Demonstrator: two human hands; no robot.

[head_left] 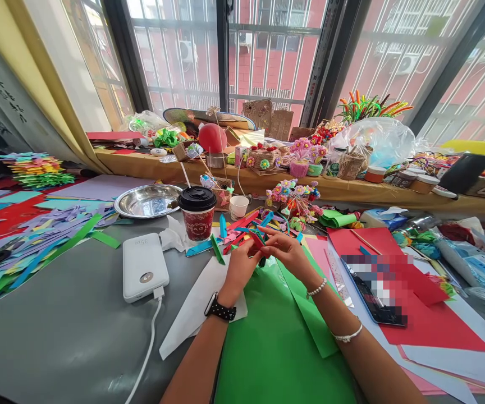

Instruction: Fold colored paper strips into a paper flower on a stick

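Note:
Above a green sheet of paper, my left hand and my right hand meet, with fingertips pinched on a small red folded paper strip. A bit of blue-green paper shows beside the red one; whether the two are joined I cannot tell. Just beyond my fingers lies a loose heap of red, blue and green folded paper strips. Under my left wrist is a crumpled white paper sheet.
Left stand a white power bank with a cable, a lidded coffee cup and a metal dish. Cut paper strips cover the far left. Right lie red paper and a phone. Crafts crowd the windowsill.

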